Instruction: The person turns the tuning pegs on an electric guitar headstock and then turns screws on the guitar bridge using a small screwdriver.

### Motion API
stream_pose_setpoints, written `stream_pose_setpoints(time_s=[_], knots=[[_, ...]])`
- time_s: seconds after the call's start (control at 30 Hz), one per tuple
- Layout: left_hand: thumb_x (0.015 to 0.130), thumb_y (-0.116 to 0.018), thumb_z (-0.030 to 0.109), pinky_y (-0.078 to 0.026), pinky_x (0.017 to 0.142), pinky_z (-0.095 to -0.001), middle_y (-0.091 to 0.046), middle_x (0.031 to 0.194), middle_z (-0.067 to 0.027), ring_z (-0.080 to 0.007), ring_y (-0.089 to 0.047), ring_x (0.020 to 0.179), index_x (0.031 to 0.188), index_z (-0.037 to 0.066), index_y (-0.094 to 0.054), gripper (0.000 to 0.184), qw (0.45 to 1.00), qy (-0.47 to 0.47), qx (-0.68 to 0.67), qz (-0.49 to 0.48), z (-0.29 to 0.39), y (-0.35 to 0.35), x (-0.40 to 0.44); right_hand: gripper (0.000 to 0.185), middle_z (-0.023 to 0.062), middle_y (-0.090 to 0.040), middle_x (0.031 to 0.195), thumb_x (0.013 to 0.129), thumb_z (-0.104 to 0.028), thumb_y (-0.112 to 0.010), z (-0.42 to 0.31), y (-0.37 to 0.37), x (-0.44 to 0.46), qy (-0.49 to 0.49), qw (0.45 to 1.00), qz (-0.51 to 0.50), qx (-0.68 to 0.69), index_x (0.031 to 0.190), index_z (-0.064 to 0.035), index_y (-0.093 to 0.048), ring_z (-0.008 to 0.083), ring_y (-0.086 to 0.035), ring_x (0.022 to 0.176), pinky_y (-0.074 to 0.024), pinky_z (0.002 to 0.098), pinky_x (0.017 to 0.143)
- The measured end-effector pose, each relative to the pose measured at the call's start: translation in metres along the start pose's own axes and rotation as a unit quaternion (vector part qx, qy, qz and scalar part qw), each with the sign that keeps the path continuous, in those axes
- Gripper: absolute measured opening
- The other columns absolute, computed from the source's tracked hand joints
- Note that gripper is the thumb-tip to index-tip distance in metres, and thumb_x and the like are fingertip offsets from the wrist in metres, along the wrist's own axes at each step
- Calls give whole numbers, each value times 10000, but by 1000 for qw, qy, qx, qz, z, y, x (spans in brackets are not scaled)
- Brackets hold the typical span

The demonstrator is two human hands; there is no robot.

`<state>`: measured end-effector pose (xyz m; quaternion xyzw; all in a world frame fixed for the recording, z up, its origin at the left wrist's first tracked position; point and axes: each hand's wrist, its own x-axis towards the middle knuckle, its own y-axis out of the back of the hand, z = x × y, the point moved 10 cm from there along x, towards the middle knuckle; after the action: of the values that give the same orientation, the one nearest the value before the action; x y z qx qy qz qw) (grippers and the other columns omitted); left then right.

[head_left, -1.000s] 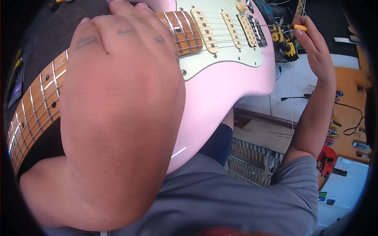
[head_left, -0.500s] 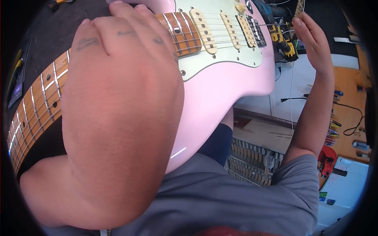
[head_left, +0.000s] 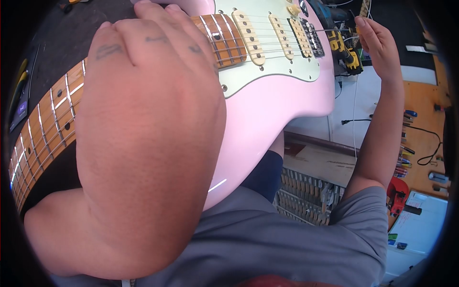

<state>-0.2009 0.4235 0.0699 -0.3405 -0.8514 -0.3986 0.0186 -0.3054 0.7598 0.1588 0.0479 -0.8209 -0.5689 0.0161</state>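
A pink electric guitar [head_left: 272,98] with a pale pickguard lies across the view. Over its maple neck [head_left: 52,112] lies my left hand [head_left: 153,91], with its fingers across the strings near the body; the palm hides that part of the fretboard, and my thumb cannot be made out. Out beyond the bridge [head_left: 313,39], my right hand [head_left: 380,45] is closed in a pinch on a thin, straight shaft [head_left: 334,30], apparently a screwdriver. The shaft points at the bridge's end, and my fingers mostly hide its handle.
Yellow-and-black power tools [head_left: 351,60] lie past the guitar body, near my right hand. A wooden panel [head_left: 423,91] with hand tools stands at the right. Below the guitar is a rack of several small hanging pieces [head_left: 303,198]. A yellow-handled tool [head_left: 19,86] lies at the far left.
My right hand has turned slightly, with its fingers curled further in. The guitar body and my left hand have shifted a little to the right in view.
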Motion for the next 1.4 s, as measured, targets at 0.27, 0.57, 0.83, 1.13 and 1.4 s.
stream_pose_setpoints(time_s=[0.27, 0.57, 0.83, 1.13, 1.4], knots=[[922, -575, 96, -518, 1045, -369, -644, 1302, -197, -264, -646, 1117, 1321, -84, -595, 438, 1000, -3, 10, -10, 0, 0, 0, 292, -76, -402, 771, 1104, -330, -544, -45, -12, -6, 111, 988, 83, 72, 1020, -56, -603, 35, -345, 706, -267, 216, 621], [925, -575, 109, -517, 1042, -365, -640, 1303, -194, -262, -640, 1116, 1323, -81, -596, 441, 1000, -3, 14, -13, 0, 1, -1, 268, -69, -398, 753, 1109, -289, -532, -52, -21, -7, 60, 994, 45, 83, 989, -57, -593, 35, -339, 689, -273, 226, 606], [925, -577, 101, -518, 1043, -365, -647, 1292, -192, -261, -644, 1124, 1311, -81, -604, 428, 1000, 0, 6, -7, 0, 3, -1, 189, -54, -438, 799, 1108, -244, -518, 7, -2, 6, 37, 996, -2, 77, 1065, -71, -582, 36, -374, 731, -285, 222, 651], [913, -587, 79, -519, 1049, -370, -655, 1284, -201, -270, -651, 1117, 1303, -83, -609, 424, 1000, -1, 1, -1, -1, 1, -1, 223, -59, -424, 796, 1114, -260, -504, -24, -14, -1, 104, 989, 40, 94, 1008, -78, -576, 43, -363, 738, -284, 222, 670], [901, -599, 65, -512, 1061, -372, -644, 1314, -211, -275, -646, 1135, 1330, -88, -590, 456, 1000, 6, -17, -3, 0, 0, -1, 172, -53, -459, 811, 1096, -234, -537, -48, -24, -8, 85, 990, 61, 94, 1043, -73, -567, 37, -388, 760, -303, 206, 686]])
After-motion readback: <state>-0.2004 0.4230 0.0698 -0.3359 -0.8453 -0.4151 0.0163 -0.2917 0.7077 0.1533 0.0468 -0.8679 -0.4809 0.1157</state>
